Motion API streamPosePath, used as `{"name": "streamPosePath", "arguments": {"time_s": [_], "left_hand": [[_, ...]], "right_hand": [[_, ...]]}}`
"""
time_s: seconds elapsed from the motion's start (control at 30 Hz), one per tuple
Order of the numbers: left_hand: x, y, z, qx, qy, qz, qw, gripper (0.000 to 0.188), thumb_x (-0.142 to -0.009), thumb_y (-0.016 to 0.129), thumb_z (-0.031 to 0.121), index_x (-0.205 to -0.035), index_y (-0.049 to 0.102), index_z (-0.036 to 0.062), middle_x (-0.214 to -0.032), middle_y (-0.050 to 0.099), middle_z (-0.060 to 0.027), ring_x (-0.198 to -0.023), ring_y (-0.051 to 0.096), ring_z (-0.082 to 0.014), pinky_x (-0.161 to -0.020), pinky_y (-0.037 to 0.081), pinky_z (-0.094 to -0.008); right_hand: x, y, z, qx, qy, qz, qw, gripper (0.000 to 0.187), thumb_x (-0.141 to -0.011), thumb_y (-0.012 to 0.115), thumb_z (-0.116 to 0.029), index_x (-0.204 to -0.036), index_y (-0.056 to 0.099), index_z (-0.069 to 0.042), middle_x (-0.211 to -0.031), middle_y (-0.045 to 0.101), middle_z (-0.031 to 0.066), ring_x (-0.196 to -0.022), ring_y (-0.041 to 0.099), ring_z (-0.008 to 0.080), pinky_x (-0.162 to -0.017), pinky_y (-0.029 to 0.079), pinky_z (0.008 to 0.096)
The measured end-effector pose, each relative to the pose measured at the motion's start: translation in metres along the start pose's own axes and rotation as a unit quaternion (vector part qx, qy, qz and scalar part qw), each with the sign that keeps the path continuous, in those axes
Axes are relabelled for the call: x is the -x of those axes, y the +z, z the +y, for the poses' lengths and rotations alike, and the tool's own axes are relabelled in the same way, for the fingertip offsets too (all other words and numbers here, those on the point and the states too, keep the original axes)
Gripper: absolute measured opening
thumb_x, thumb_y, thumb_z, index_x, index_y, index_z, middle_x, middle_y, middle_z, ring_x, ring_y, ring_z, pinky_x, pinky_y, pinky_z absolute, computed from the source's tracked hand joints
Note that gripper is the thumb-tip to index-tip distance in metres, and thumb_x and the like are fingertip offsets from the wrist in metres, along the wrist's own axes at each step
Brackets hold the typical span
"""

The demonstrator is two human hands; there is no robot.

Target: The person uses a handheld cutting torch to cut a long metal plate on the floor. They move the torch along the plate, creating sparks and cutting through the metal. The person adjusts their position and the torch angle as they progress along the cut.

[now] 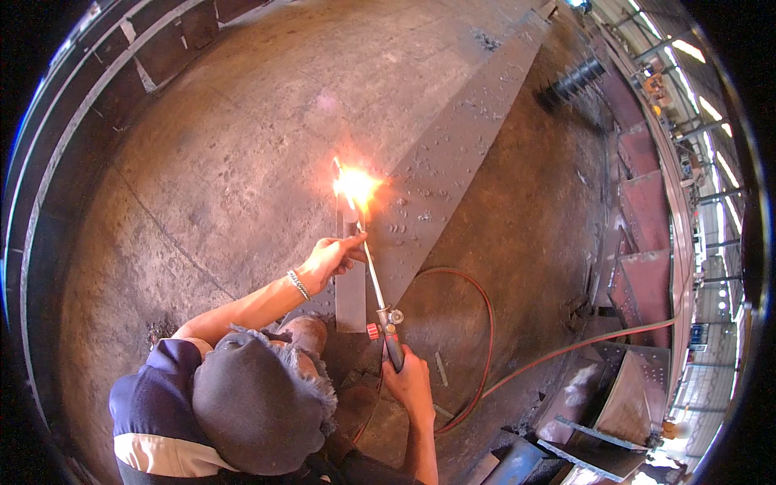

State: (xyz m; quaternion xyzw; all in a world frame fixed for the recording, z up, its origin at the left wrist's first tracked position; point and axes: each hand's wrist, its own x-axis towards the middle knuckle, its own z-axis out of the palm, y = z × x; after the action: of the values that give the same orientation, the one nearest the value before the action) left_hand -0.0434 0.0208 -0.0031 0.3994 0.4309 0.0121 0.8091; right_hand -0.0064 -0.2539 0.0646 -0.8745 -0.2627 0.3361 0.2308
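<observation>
My right hand [411, 386] wraps around the handle of a cutting torch [374, 283], which has a red knob and a metal valve knob. The thin metal tube of the torch runs forward and away from me. My left hand [330, 263], with a chain bracelet at the wrist, has its fingers curled against that tube near the front. At the far end burns a bright flame [356, 186] with sparks; the glare hides the torch tip. Under it lies a narrow grey metal bar [351, 301], beside and partly over a long steel plate [453, 153] dotted with small bits.
A reddish hose [490, 323] loops over the floor to the right of the torch. Steel pieces [647, 283] stand along the right, with offcuts [594, 453] at lower right. A dark coil-like cylinder [572, 85] lies at far right. Steel beams [48, 178] line the left.
</observation>
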Motion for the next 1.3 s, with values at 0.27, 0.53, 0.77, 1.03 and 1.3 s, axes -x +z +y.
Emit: {"name": "streamPosePath", "arguments": {"time_s": [0.27,0.53,0.77,1.03,1.3], "left_hand": [[0.001,-0.001,-0.003,-0.003,-0.002,0.005,1.000,0.040,-0.087,0.069,0.044,-0.091,0.067,0.0042,-0.086,0.072,-0.0067,-0.064,0.048,-0.0055,-0.055,0.040,-0.0227],[0.000,0.001,0.006,-0.003,-0.004,0.012,1.000,0.040,-0.088,0.068,0.043,-0.091,0.068,0.0027,-0.085,0.072,-0.0073,-0.061,0.049,-0.0066,-0.054,0.041,-0.0230],[-0.003,0.000,0.004,0.001,-0.009,0.009,1.000,0.040,-0.089,0.067,0.042,-0.093,0.068,0.0026,-0.086,0.072,-0.0078,-0.064,0.050,-0.0074,-0.056,0.041,-0.0236],[-0.001,0.003,0.005,0.014,-0.003,0.019,1.000,0.035,-0.089,0.068,0.040,-0.093,0.070,0.0059,-0.085,0.072,-0.0069,-0.055,0.043,-0.0059,-0.052,0.036,-0.0217],[0.002,0.004,0.006,0.019,0.000,0.009,1.000,0.032,-0.089,0.067,0.039,-0.092,0.069,0.0072,-0.084,0.072,-0.0062,-0.054,0.044,-0.0048,-0.051,0.035,-0.0214]], "right_hand": [[0.002,-0.001,-0.005,0.022,0.022,-0.017,0.999,0.035,-0.079,0.068,-0.017,-0.108,0.059,0.000,-0.087,0.065,0.0294,-0.089,0.062,0.0467,-0.077,0.050,0.0508],[-0.003,-0.003,-0.009,0.022,0.015,-0.008,1.000,0.031,-0.080,0.064,-0.012,-0.109,0.059,-0.001,-0.088,0.065,0.0286,-0.089,0.062,0.0464,-0.078,0.050,0.0517],[-0.002,-0.003,-0.010,0.027,0.002,0.001,1.000,0.031,-0.081,0.063,-0.011,-0.109,0.059,-0.001,-0.088,0.065,0.0287,-0.088,0.062,0.0469,-0.078,0.049,0.0524],[-0.002,-0.004,-0.010,0.031,0.014,-0.008,0.999,0.034,-0.081,0.062,-0.011,-0.112,0.059,0.001,-0.090,0.065,0.0298,-0.090,0.062,0.0473,-0.079,0.049,0.0517],[-0.003,-0.006,-0.011,0.033,0.022,-0.011,0.999,0.034,-0.081,0.062,-0.010,-0.112,0.059,0.001,-0.091,0.065,0.0304,-0.092,0.062,0.0467,-0.081,0.050,0.0511]]}}
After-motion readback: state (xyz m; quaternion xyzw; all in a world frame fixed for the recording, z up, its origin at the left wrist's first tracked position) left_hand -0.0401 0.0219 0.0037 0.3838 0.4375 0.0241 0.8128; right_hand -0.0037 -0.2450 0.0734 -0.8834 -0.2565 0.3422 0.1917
